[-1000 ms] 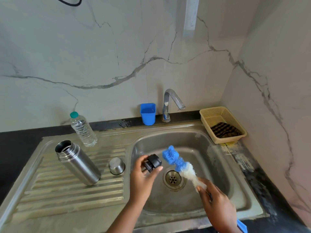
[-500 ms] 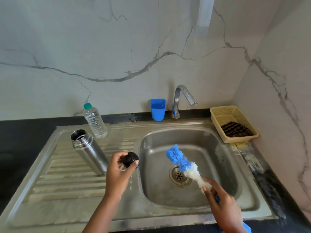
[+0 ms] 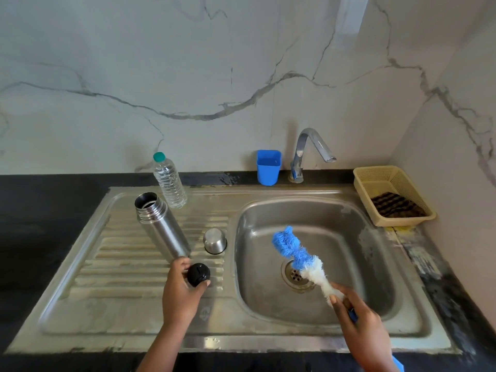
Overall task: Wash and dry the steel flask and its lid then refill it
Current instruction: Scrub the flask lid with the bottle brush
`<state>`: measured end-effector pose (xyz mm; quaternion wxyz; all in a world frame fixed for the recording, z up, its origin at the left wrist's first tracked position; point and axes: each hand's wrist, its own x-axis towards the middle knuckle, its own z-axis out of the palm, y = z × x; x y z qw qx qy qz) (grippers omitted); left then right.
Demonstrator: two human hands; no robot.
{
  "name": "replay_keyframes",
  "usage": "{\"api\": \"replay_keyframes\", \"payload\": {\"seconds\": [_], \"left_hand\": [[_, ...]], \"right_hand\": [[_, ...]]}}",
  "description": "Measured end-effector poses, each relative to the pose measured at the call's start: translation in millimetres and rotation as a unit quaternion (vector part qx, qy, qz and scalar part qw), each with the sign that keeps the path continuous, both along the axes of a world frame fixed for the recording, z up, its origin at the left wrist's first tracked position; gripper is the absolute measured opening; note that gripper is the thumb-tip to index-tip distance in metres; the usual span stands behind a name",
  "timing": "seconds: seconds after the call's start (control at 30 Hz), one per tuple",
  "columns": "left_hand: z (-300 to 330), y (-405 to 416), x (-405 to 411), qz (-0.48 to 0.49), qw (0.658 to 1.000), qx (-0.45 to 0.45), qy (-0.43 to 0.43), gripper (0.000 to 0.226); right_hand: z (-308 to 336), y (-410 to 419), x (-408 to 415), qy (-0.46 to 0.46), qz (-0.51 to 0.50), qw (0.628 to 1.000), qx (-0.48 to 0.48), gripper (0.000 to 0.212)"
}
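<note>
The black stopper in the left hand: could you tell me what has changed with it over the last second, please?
The left hand carried the black stopper leftward, from over the sink basin to the drainboard just in front of the steel flask; it still grips it. The right hand keeps holding the bottle brush over the drain. Flask, steel cup and water bottle stayed put.

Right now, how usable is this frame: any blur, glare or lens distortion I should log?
Head view: wide-angle bending bows the counter edges and walls; soft daylight, no harsh shadows; mild sheen on the steel flask and sink rim; left hand and right hand slightly soft, black lid readable.
</note>
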<state>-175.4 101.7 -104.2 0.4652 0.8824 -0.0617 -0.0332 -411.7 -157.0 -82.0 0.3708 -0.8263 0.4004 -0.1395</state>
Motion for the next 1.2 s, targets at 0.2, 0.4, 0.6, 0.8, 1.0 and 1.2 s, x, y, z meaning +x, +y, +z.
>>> {"api": "replay_keyframes", "payload": {"seconds": [0.2,0.4,0.6,0.8,1.0,1.2], "left_hand": [[1,-4,-2,-0.013,0.998,0.060,-0.010,0.072],[5,-7,-2,-0.029,0.992,0.112,-0.040,0.075],[17,-16,-2,-0.045,0.986,0.127,-0.097,0.070],[37,-53,16,-0.088,0.975,0.112,-0.171,0.067],[61,-113,44,-0.144,0.976,0.079,-0.142,0.065],[74,-179,91,-0.242,0.955,0.121,-0.119,0.072]], "right_hand": [[-3,4,-2,-0.002,0.000,1.000,-0.007,0.021],[-3,3,-3,-0.004,-0.006,1.000,-0.014,0.023],[3,5,-2,0.000,-0.011,1.000,-0.007,0.022],[45,-3,34,0.010,0.015,1.000,-0.019,0.031],[109,-34,103,0.042,0.084,0.977,-0.189,0.050],[149,-56,179,0.161,0.133,0.939,-0.274,0.066]]}}
